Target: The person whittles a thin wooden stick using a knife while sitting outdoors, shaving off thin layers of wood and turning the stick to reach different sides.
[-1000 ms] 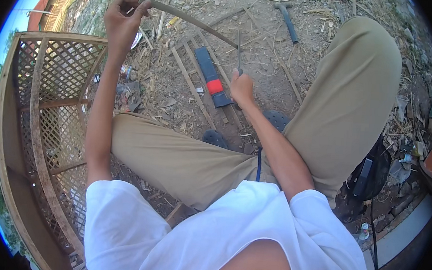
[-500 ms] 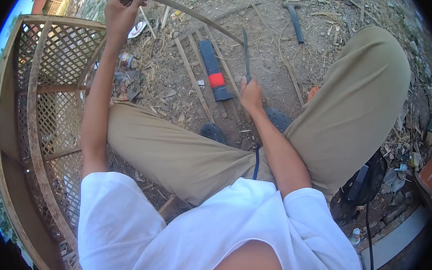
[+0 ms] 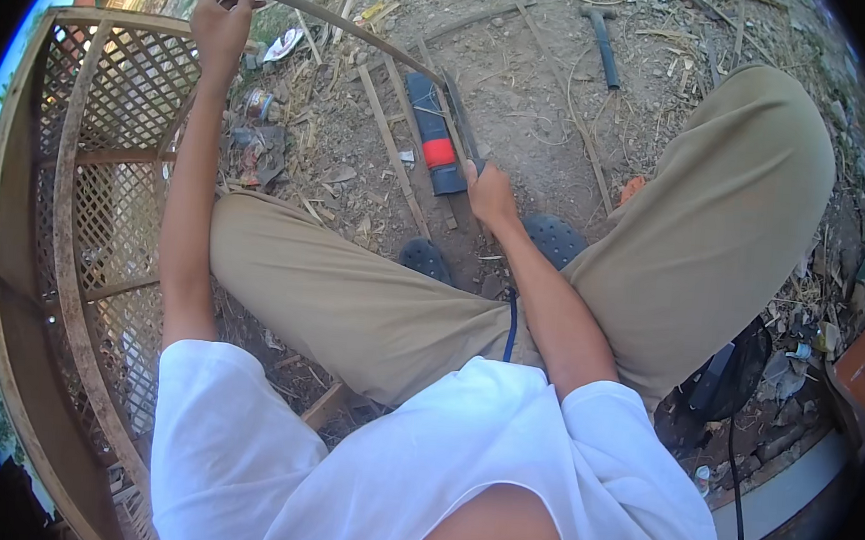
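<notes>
Raised at the far left, my left hand [image 3: 222, 23] pinches one end of a long, thin strip that looks like wood or bamboo [image 3: 354, 31]. The strip arcs down to the right, and its other end meets a knife's blade [image 3: 460, 113]. My right hand [image 3: 493, 196] is closed around the knife's handle, low in front of me between my knees, with the blade pointing away. Just left of the blade, a dark blue flat sheath-like piece with a red band [image 3: 426, 109] lies over wooden slats on the ground.
A hammer [image 3: 601, 53] lies on the littered dirt at the far right. Loose slats [image 3: 393, 147] are by my feet. At left stands a wooden lattice frame [image 3: 116, 208]. A black mesh bag [image 3: 731, 376] with a cable sits beside my right leg.
The knife has shifted left and tilted, its blade now along the strip's end near the sheath-like piece. My left hand has moved slightly left and down with the strip.
</notes>
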The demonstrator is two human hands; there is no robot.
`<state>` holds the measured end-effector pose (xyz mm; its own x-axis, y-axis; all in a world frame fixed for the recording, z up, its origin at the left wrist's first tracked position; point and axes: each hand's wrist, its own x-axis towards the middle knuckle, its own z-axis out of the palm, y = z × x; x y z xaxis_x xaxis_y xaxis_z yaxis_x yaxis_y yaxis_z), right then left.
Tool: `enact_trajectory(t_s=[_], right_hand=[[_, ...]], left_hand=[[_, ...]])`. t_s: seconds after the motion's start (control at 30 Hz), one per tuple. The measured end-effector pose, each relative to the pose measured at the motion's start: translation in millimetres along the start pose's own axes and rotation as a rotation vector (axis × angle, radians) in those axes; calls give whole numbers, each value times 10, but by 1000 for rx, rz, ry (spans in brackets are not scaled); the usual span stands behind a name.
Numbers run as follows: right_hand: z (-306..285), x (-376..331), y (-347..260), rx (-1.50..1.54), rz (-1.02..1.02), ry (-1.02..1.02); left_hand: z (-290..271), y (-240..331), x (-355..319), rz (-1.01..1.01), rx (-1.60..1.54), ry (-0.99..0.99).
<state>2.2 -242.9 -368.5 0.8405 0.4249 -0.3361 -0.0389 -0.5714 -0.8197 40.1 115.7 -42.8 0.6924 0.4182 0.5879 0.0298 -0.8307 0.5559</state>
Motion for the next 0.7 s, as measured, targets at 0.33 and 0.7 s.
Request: enact_trajectory(t_s=[0.33, 0.7], right_hand=[[-375, 51, -957, 285, -174, 96], [-1123, 189, -1714, 573, -197, 84]], left_hand=[[0, 329, -72, -11, -188, 193], [109, 792, -46, 90, -265, -92]])
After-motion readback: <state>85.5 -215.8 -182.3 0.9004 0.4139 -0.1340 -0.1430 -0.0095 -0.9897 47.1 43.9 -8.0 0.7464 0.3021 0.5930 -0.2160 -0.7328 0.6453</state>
